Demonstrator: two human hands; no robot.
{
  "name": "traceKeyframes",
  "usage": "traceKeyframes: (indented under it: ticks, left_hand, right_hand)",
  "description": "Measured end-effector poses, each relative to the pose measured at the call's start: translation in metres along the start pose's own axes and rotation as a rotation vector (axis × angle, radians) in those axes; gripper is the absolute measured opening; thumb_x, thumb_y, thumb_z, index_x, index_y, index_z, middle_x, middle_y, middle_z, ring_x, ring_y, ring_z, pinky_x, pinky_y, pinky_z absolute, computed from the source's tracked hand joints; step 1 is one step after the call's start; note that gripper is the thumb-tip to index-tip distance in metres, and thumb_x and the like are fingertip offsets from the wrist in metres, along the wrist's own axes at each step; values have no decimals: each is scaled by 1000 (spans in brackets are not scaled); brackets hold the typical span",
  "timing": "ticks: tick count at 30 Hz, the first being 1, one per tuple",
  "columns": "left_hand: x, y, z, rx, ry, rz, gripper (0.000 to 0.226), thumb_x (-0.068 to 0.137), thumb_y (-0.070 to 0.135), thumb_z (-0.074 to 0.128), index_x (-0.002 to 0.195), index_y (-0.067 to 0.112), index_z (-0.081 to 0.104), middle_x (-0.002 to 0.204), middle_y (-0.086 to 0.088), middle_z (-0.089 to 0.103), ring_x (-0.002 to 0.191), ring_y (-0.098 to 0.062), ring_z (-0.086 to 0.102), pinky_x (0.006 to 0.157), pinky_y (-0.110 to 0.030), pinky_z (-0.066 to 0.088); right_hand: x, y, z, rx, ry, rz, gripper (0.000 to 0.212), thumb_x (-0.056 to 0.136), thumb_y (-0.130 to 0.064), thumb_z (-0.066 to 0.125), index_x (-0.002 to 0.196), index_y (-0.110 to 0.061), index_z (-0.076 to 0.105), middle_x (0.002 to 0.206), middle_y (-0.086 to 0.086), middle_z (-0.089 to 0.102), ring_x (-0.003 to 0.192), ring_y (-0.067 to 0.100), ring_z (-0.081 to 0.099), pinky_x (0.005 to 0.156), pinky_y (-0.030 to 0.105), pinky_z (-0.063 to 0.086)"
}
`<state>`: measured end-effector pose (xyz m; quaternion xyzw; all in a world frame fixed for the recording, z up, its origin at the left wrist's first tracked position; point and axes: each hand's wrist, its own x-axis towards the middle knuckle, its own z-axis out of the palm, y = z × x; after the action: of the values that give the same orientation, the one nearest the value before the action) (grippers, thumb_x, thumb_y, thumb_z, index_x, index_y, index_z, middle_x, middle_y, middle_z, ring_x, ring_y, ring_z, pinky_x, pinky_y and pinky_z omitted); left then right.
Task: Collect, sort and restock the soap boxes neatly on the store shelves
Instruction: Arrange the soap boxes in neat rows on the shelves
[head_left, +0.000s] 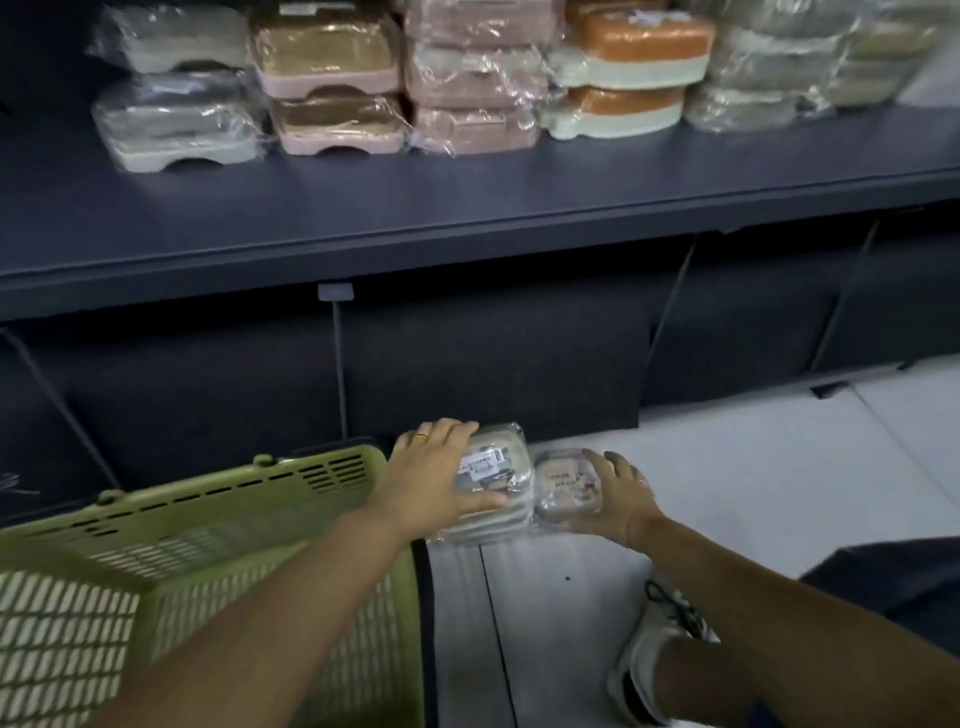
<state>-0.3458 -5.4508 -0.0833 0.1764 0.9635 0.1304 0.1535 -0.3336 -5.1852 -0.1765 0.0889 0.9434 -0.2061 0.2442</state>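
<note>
With the big box held by the left hand and the small box by the right hand, both should be lifted flat to the shelf at 12 o'clock.

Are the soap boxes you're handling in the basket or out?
Out: the stack under the left hand and the small box in the right hand are beside the green basket.

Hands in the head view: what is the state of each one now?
Left hand: grips the larger wrapped soap box.
Right hand: holds the smaller wrapped soap box.
</note>
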Motion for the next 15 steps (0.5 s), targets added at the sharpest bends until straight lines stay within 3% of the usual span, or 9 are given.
traceKeyframes:
  ticks: [2,5,12,15]
  left_hand:
    - [3,-6,5,31,-55,-27,110,70,81,56,155,25,14,154,5,28,140,-19,28,115,-39,21]
    - [8,-13,8,40,-69,-46,117,66,80,63,155,26,10,152,5,30,139,-19,30,115,-40,23]
    - [10,-17,12,-55,14,-54,114,65,78,65,155,27,15,145,8,35,133,-14,33,114,-38,29]
    - [8,-16,13,-82,56,-46,111,66,76,66,154,27,19,142,8,37,131,-14,34,113,-37,29]
  right_hand:
    - [13,2,17,-154,-25,-32,121,62,-66,76,153,-30,6,159,4,8,146,30,11,119,47,14]
    - [35,1,27,-189,-33,-38,125,62,-70,75,153,-33,-2,161,3,-1,148,33,4,119,53,9]
    - [61,5,33,-345,-92,-96,122,64,-76,66,153,-32,-4,161,4,0,148,37,-7,115,62,-2]
    - [61,3,34,-340,-65,-137,118,64,-71,70,152,-28,5,158,7,7,147,37,3,117,59,8]
